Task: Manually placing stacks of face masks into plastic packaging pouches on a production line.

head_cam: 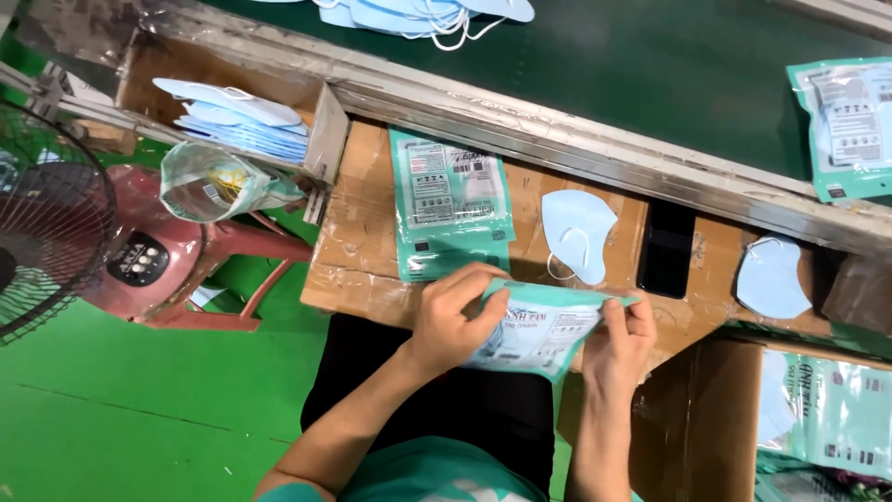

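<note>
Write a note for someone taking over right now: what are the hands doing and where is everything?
Left hand and right hand both grip one teal mask pouch, fingers along its top edge, above the lap.
Stack of teal pouches lies on the cardboard work board.
Two loose blue masks: one mid-board, one to the right.
More blue masks sit in the cardboard tray upper left.
Pouches lie in the carton lower right.
Whether the held pouch is sealed cannot be told.
</note>
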